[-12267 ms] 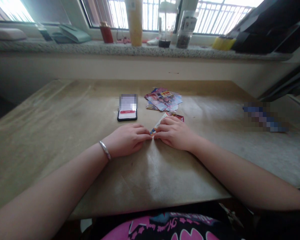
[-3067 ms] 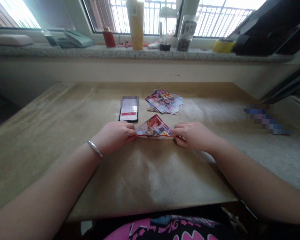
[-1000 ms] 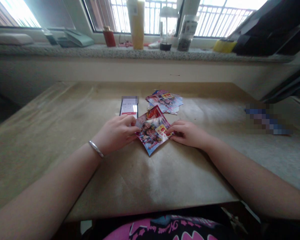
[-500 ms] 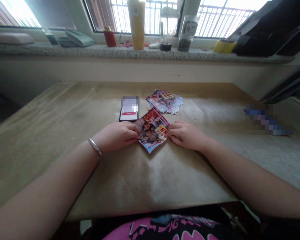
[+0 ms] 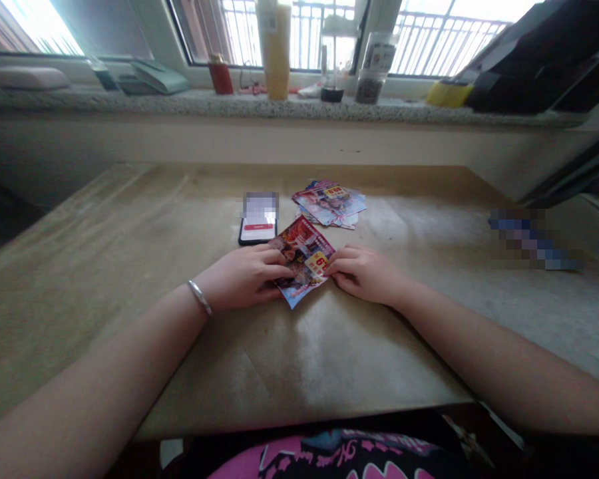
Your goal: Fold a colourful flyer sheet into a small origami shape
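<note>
Wears a bangle point(image 5: 199, 297) on the left wrist. With the left hand point(image 5: 252, 276), grips the left edge of the sheet point(image 5: 302, 261), with fingers bent over the print. Has the phone point(image 5: 258, 234) just beyond that hand. Holds the sheet cornerwise over the table point(image 5: 259, 366), near the pile point(image 5: 329, 203). With the right hand point(image 5: 362, 273), pinches the right edge, with fingers curled; cannot tell the thumb's place.

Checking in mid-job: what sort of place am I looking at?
Probably a room in a home, though little of it shows. A table stands below a speckled windowsill lined with odds and ends such as a red container, and a railing shows outside.
</note>
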Demonstrator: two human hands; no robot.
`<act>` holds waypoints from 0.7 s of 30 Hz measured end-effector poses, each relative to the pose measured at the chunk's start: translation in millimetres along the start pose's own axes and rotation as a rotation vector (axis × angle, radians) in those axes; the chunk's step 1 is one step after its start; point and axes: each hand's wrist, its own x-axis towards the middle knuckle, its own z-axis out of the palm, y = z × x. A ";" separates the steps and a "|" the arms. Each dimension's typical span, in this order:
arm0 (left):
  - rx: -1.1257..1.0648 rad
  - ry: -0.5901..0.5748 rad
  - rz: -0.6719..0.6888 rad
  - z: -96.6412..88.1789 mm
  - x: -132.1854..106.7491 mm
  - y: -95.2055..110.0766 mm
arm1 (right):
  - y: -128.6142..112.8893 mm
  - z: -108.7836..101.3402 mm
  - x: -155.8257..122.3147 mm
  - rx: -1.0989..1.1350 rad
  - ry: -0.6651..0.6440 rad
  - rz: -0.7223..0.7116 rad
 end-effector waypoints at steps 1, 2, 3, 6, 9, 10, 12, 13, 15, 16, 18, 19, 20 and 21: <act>0.009 0.009 0.011 0.4 0.4 -0.2 | -0.4 0.5 0.3 -0.020 -0.002 -0.017; 0.017 0.015 0.017 0.6 0.7 -0.5 | -0.8 0.8 0.5 -0.041 -0.006 -0.035; 0.022 0.018 0.023 0.6 0.9 -0.7 | -1.1 0.9 0.7 -0.060 -0.011 -0.052; 0.016 0.019 0.025 0.2 0.7 -1.5 | -2.5 0.3 1.2 -0.101 -0.019 -0.072; -0.028 0.014 0.007 1.4 -0.3 -4.6 | -4.0 0.1 2.0 -0.084 -0.020 -0.024; -0.048 0.014 0.001 2.2 -0.8 -6.4 | -4.4 0.5 2.3 -0.061 -0.018 0.003; -0.084 0.007 -0.012 3.5 -1.6 -10.3 | -4.6 1.8 2.8 0.008 -0.011 0.049; -0.102 -0.007 -0.019 3.7 -1.9 -11.8 | -4.5 2.7 3.1 0.045 -0.009 0.069; -0.131 -0.035 -0.044 2.5 -2.0 -12.7 | -4.1 4.5 3.3 0.103 -0.002 0.106; -0.143 -0.051 -0.062 1.2 -1.7 -11.6 | -3.9 5.3 3.4 0.122 -0.001 0.123; -0.154 -0.064 -0.125 -2.1 0.0 -5.9 | -3.6 6.4 3.4 0.143 0.005 0.148; -0.149 -0.071 -0.152 -3.5 1.5 -1.8 | -3.5 6.7 3.4 0.149 0.008 0.153; -0.139 -0.067 -0.182 -4.3 3.4 2.7 | -3.4 7.0 3.3 0.153 0.010 0.155; -0.124 -0.066 -0.223 -4.5 5.7 7.2 | -3.2 7.1 3.3 0.155 0.013 0.154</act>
